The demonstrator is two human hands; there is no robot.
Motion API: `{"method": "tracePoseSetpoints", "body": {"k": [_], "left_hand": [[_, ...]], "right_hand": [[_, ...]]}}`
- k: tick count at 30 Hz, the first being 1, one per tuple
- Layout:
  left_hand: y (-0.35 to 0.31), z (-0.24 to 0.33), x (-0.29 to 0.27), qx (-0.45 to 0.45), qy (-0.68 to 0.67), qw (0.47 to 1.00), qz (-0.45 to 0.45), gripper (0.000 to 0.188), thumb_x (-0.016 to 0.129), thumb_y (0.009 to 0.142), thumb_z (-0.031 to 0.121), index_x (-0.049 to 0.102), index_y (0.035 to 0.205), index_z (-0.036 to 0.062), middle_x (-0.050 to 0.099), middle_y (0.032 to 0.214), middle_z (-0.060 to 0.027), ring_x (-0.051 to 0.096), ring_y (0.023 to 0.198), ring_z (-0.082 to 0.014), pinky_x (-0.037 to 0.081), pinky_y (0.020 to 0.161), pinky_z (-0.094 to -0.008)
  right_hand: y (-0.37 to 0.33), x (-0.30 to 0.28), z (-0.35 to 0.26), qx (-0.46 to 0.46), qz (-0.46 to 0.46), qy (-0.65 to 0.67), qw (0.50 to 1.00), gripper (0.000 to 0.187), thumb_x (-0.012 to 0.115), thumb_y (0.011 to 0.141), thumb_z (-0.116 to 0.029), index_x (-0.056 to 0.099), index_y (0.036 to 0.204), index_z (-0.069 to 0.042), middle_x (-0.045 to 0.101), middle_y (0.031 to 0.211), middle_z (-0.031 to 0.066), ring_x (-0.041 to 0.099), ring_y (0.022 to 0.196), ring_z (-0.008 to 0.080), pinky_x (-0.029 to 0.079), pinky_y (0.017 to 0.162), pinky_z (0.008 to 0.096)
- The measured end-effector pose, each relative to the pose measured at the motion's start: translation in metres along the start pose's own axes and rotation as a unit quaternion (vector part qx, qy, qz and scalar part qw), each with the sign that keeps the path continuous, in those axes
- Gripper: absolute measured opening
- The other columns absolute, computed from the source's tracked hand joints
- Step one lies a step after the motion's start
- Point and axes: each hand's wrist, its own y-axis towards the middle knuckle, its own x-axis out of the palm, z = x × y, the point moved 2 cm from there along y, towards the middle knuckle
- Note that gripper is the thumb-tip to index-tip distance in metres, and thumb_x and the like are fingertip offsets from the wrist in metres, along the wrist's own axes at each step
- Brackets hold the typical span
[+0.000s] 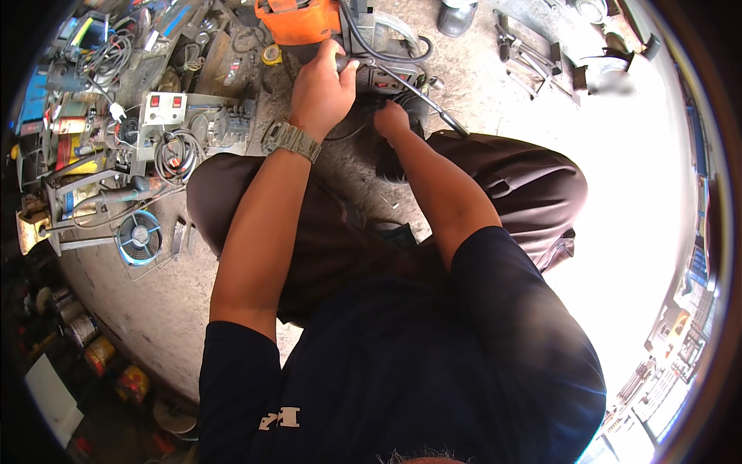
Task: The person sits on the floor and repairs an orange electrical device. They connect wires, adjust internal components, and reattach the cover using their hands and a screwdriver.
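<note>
Subject item: a grey unit with a red-switch panel [396, 80], located toward the far edge of the concrete floor [473, 100], beyond the person's knees and just beside an orange container [300, 23]. The left hand [323, 91] appears clamped on a dark grip [343, 62] at the unit's near left corner, thumb and forefinger on opposite sides. The right hand [392, 120] is by the unit's near edge, among dark parts; its fingertips are lost in shadow, so whether they are together or apart cannot be told. A black hose [357, 40] loops over the top, and a thin rod [421, 94] slants across the near right side. In this inspector's judgement, the unit is rigid and fairly heavy, the hose springy, and the panel switches easily knocked. Recommended hold: the dark grip, with the second hand under the solid body, clear of panel and hose.
</note>
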Motion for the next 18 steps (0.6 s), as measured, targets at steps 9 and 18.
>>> {"method": "tracePoseSetpoints", "body": {"k": [9,18], "left_hand": [[-0.003,0.002,-0.006,0.024,0.009,1.000,0.010,0.024,0.071,0.096,0.018,0.057,0.110,0.0038,0.071,0.086,-0.0251,0.069,0.082,-0.0487,0.053,0.069,-0.0541],[0.003,0.008,-0.012,0.075,0.022,0.996,-0.040,0.023,0.072,0.098,0.018,0.059,0.109,0.0028,0.069,0.081,-0.0211,0.070,0.073,-0.0423,0.054,0.064,-0.0444]], "right_hand": [[0.024,-0.007,-0.016,0.161,0.116,0.234,0.952,0.037,0.061,0.095,-0.026,0.072,0.123,-0.004,0.075,0.117,0.0195,0.070,0.114,0.0386,0.054,0.100,0.0466],[0.063,0.014,-0.030,0.431,0.146,0.442,0.773,0.027,0.058,0.095,-0.018,0.077,0.109,-0.005,0.075,0.115,0.0216,0.074,0.107,0.0339,0.059,0.083,0.0407]]}}
